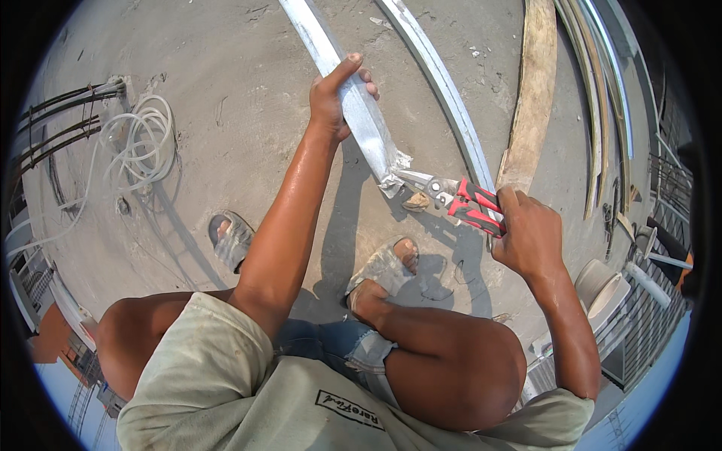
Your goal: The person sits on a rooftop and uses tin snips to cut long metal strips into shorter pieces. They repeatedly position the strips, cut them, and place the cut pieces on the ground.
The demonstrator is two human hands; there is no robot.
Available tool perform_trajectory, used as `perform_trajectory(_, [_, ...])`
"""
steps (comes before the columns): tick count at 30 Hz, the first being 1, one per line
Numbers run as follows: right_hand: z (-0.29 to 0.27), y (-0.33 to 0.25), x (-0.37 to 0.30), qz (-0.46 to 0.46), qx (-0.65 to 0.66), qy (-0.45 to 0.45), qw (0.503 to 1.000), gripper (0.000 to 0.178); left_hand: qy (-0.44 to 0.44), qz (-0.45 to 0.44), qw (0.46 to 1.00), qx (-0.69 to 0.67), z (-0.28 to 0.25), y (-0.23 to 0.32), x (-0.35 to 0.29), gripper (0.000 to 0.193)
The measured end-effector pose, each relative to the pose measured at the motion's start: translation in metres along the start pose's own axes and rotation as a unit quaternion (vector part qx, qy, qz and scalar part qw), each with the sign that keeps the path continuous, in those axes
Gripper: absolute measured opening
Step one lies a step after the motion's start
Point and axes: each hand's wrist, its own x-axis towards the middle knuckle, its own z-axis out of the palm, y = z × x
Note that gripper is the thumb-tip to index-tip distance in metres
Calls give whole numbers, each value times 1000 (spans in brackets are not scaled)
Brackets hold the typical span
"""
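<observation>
A long silvery metal bar (pixel 366 128) slants down from the top of the view, and my left hand (pixel 331 101) is closed around it, thumb on top. At its near end is a ragged, crumpled whitish covering (pixel 394 174); I cannot tell what it is made of. My right hand (pixel 526 229) grips the red-and-black handles of a pair of pliers (pixel 451 197). The pliers' narrow jaws point left and meet the crumpled end; whether they pinch it is too small to tell.
A second metal bar (pixel 444 79) and a wooden plank (pixel 531 98) lie on the concrete to the right. Further right are more long strips (pixel 602 98). A coiled pale hose (pixel 147 143) and rebar (pixel 64 113) are at left. A white bucket (pixel 599 289) stands lower right.
</observation>
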Motion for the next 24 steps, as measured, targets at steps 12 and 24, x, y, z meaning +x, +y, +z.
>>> perform_trajectory(12, [95, 0, -1, -45, 571, -351, 741, 80, -155, 10, 969, -194, -57, 44, -24, 53])
perform_trajectory(24, [74, 17, -6, -29, 562, -397, 725, 80, -204, -55, 942, -261, -55, 40, -14, 57])
